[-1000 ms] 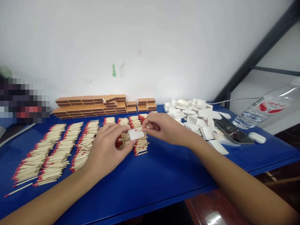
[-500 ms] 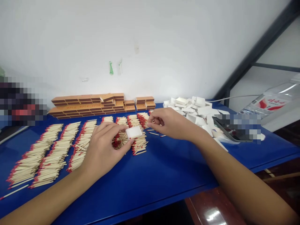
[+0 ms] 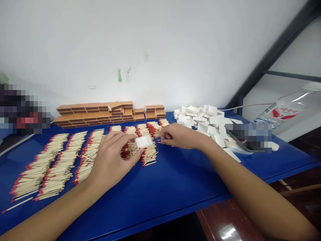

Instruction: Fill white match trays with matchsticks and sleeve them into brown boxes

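A small white matchbox tray [image 3: 143,142] is gripped between the thumb and fingers of my left hand [image 3: 110,154], tilted so its hollow faces me; a red match head shows at its near edge. Beneath it lie red-tipped matches [image 3: 149,155], partly covered by that hand. My right hand [image 3: 179,135] is low over the table, to the right of the match rows, its fingers curled and pinched together. Match ends poke out by its fingertips, but what it holds, if anything, is hidden. Long rows of matches [image 3: 54,170] fan out at the left.
Orange-brown matchboxes [image 3: 95,115] are stacked along the wall. White trays [image 3: 198,115] lie heaped at the back right, beside a phone [image 3: 244,140]. A plastic bottle [image 3: 283,107] stands beyond. The blue table's [image 3: 160,201] front edge runs close to me.
My right hand has lowered slightly onto the loose matches beside the rows. My left hand keeps the tray in nearly the same place, its hollow now showing more. The view has shifted slightly.
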A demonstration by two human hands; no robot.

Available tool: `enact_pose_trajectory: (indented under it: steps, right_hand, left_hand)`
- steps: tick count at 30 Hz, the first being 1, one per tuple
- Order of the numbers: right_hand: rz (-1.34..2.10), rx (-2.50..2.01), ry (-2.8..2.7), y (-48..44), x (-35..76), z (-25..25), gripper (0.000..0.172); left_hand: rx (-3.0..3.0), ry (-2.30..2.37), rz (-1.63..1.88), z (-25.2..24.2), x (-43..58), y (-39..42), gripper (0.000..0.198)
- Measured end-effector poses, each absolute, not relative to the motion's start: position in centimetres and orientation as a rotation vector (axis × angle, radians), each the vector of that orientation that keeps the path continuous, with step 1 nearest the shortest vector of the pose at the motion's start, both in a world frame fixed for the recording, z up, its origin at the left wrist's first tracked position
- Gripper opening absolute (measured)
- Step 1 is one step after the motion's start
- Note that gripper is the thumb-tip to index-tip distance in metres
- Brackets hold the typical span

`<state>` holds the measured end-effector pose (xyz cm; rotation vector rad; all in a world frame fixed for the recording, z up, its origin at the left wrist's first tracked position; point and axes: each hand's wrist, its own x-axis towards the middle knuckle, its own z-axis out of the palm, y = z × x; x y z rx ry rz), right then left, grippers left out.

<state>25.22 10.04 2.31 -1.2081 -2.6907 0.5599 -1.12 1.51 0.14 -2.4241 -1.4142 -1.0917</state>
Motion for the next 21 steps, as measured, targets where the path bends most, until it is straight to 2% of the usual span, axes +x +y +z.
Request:
enact_pose_trajectory:
  steps: [2, 10, 21]
  right_hand:
    - [0.514, -1.231, -2.678, 10.2, 25.2, 2.3, 0.004]
    - [0.541, -1.185, -2.685, 10.2, 24.9, 1.9, 0.015]
    - [0.485, -1.017, -2.440, 8.1, 23.7, 3.9, 0.015]
  left_hand:
    - [-2.425, -1.412, -1.095, 0.1, -1.1, 1.5, 0.024]
    - [-2.422, -1.393, -1.106, -0.1, -1.2, 1.5, 0.024]
    - [-2.441, -1.397, -1.128, -0.2, -1.1, 1.5, 0.023]
